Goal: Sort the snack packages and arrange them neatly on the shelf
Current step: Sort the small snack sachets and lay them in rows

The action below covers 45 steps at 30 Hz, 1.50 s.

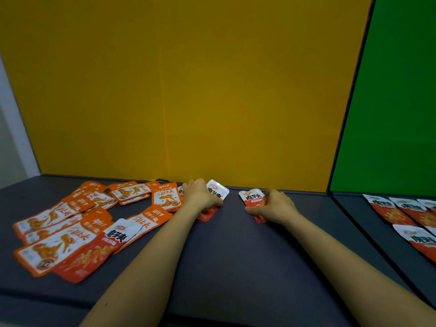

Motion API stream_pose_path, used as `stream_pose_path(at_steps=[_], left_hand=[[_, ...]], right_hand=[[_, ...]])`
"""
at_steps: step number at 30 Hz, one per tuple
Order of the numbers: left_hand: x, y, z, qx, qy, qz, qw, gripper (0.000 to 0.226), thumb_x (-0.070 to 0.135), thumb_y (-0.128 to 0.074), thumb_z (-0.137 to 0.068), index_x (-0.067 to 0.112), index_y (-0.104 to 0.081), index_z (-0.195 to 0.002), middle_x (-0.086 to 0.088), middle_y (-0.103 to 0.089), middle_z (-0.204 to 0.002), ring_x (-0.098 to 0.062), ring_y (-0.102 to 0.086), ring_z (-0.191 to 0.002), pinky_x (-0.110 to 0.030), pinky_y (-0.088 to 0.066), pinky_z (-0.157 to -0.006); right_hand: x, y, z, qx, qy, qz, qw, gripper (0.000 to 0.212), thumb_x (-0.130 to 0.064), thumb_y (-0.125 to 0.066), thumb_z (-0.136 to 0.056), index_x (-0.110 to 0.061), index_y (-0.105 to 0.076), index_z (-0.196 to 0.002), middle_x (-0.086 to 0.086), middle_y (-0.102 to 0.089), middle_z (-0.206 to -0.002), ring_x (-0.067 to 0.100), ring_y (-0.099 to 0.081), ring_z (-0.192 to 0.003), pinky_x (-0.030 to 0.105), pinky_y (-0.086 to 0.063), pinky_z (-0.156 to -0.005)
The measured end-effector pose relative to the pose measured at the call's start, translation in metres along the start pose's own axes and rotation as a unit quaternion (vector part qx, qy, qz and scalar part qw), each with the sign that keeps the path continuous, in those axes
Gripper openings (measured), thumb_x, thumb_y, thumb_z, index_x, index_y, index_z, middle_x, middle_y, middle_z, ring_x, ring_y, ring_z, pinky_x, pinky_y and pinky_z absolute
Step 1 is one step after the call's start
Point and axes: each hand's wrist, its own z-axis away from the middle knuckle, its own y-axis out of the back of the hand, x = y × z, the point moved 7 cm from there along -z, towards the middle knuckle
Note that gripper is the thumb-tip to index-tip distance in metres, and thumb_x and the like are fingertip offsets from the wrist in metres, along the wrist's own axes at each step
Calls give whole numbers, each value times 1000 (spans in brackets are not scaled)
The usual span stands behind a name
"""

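Both arms reach far across the dark shelf [231,244] toward the yellow back wall. My left hand [200,195] grips a red-and-white snack packet [218,191] near the wall, fingers curled over it. To its right, my right hand [277,205] grips a second red-and-white packet [252,198] lying flat on the shelf. A loose heap of several orange packets [77,215] covers the left part of the shelf. One larger red-and-white packet [99,249] lies on that heap's near edge.
A yellow panel [188,90] backs this bay and a green panel [389,102] backs the bay to the right. In the right bay, several red-and-white packets [405,215] lie in rows. A dark divider [354,220] separates the two bays.
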Motion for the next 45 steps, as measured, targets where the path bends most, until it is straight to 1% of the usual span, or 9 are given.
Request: stream_pose_path(at_steps=[2, 5, 9, 16, 23, 32, 37, 41, 45], left_hand=[[-3, 6, 3, 28, -10, -34, 999, 55, 45, -75, -63, 7, -63, -101, -14, -59, -115, -31, -48, -111, -31, -33, -79], [-14, 11, 5, 37, -5, -30, 999, 65, 44, -74, -68, 2, -54, -114, -16, -51, -123, -31, -43, -118, -35, -38, -92], [-24, 18, 6, 28, 13, -16, 999, 74, 44, -73, -70, 0, -44, -121, -17, -52, -128, -33, -47, -119, -38, -43, -92], [-34, 23, 9, -1, 63, -73, 995, 86, 55, -64, -75, 2, -31, -134, -19, -40, -142, -35, -32, -133, -39, -29, -106], [-29, 25, 7, -3, 47, 35, 998, 76, 33, -79, -71, 0, -35, -124, -19, -50, -131, -34, -47, -122, -40, -44, -98], [-22, 15, 13, -44, 59, 134, 988, 67, 16, -85, -64, 4, -43, -114, -16, -58, -121, -32, -58, -109, -43, -51, -90], [-11, 19, 24, -52, 46, 207, 976, 42, 11, -81, -68, 5, -61, -104, -16, -67, -112, -31, -65, -96, -42, -54, -87], [6, 52, 53, -80, -22, 312, 946, 28, 4, -68, -82, 10, -59, -108, -7, -67, -87, -17, -59, -66, -26, -49, -63], [-19, 106, 96, -104, -57, 305, 945, 18, 7, -64, -86, 18, -57, -98, -4, -66, -84, -15, -61, -69, -25, -50, -63]], right_hand=[[0, -1, 2, -2, 10, 15, 1000, 72, -55, -66, -76, -9, -47, -128, 11, -50, -133, 29, -45, -124, 38, -41, -98], [0, 1, 8, 2, 22, 22, 1000, 73, -55, -64, -79, -10, -44, -132, 11, -47, -135, 28, -43, -126, 38, -39, -100], [3, 3, 13, 0, 25, 5, 1000, 73, -53, -66, -78, -10, -44, -132, 10, -47, -134, 27, -42, -125, 38, -40, -101], [10, 6, 18, -9, 19, -29, 999, 73, -50, -69, -77, -10, -40, -132, 8, -49, -136, 26, -46, -125, 40, -42, -100], [9, 8, 22, -17, 21, -53, 998, 68, -44, -68, -80, -10, -38, -131, 7, -50, -135, 25, -49, -122, 37, -43, -96], [9, 9, 24, -26, 16, -69, 997, 67, -42, -69, -81, -11, -37, -131, 8, -50, -134, 25, -50, -120, 37, -44, -95], [12, 16, 24, -4, -1, -85, 996, 60, -38, -69, -81, -11, -42, -127, 11, -53, -131, 28, -52, -119, 39, -45, -95], [11, 19, 26, 2, 5, -115, 993, 53, -34, -68, -83, -12, -44, -125, 10, -56, -127, 28, -54, -116, 40, -46, -95], [-3, 13, 36, -15, 25, -255, 967, 35, -24, -67, -85, -14, -45, -111, 10, -61, -116, 23, -60, -100, 38, -50, -88]])
